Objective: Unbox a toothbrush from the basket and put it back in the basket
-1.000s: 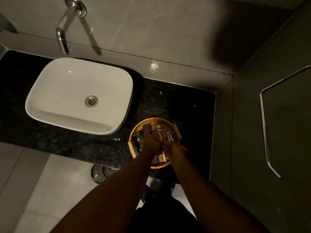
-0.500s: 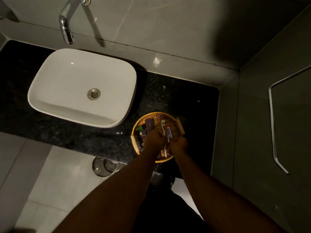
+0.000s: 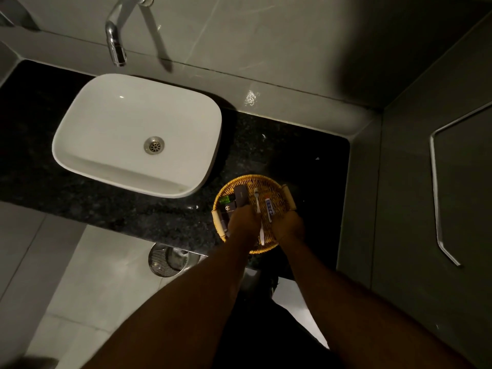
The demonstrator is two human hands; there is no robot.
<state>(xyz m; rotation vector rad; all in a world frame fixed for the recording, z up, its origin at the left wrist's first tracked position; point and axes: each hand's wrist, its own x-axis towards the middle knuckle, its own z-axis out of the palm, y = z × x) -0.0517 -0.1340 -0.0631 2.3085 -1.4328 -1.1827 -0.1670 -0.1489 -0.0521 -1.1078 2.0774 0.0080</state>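
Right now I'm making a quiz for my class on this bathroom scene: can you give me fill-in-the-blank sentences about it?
1. The wicker basket stands on the black ____.
2. The white toothbrush lies ____ the basket.
3. The small toothpaste tube lies to the ____ of the toothbrush.
4. The sink is ____ in colour.

Missing words: countertop; inside; right; white
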